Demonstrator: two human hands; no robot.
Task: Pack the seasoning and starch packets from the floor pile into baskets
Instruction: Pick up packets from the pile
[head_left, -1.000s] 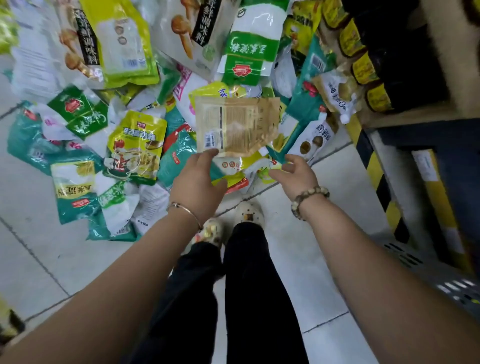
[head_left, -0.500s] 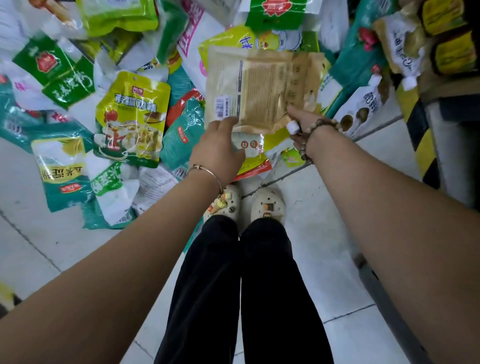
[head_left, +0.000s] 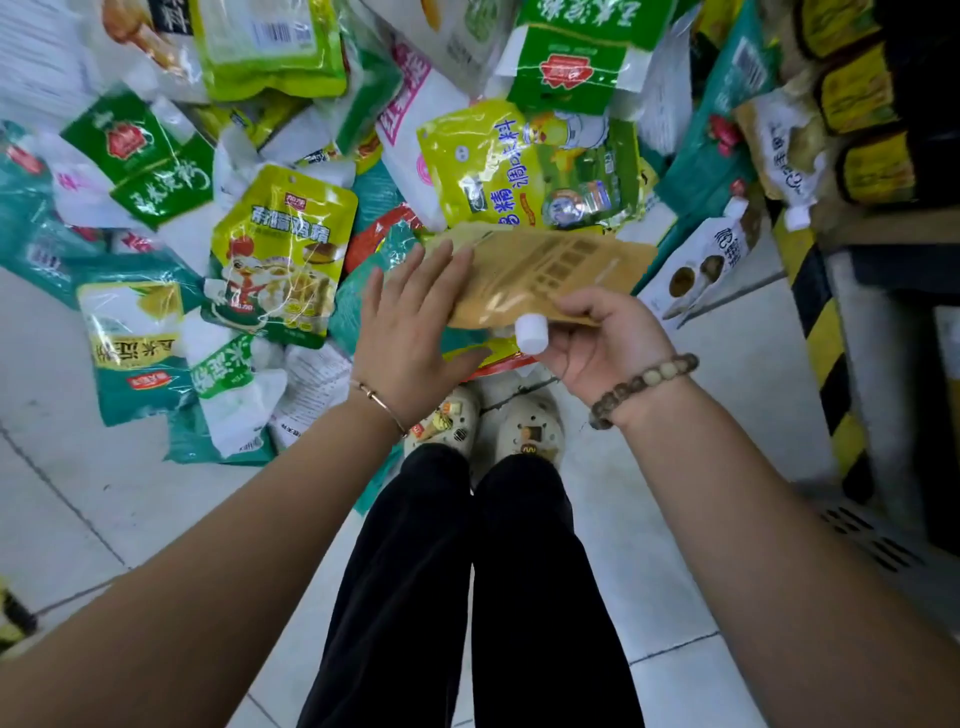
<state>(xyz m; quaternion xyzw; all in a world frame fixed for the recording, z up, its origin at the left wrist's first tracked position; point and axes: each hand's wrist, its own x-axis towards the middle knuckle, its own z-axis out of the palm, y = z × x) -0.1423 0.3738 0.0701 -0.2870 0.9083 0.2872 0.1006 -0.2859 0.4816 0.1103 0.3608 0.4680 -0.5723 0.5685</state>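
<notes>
A tan pouch with a white screw cap is held flat above the floor pile. My right hand grips it at the cap end. My left hand has its fingers spread, and the fingertips rest on the pouch's left edge. Beneath and beyond lies the pile of packets: a yellow-green chicken seasoning packet, a yellow packet with blue lettering, and green-and-white starch packets. A grey perforated basket shows at the right edge.
A shelf post with yellow-black stripes stands at the right, with dark yellow-labelled packs on the shelf above. My feet in light shoes stand on the white tiled floor at the pile's near edge.
The tan pouch has tipped from upright to nearly flat. My right hand has taken it at the cap end. My left hand has let go of its lower edge and spread.
</notes>
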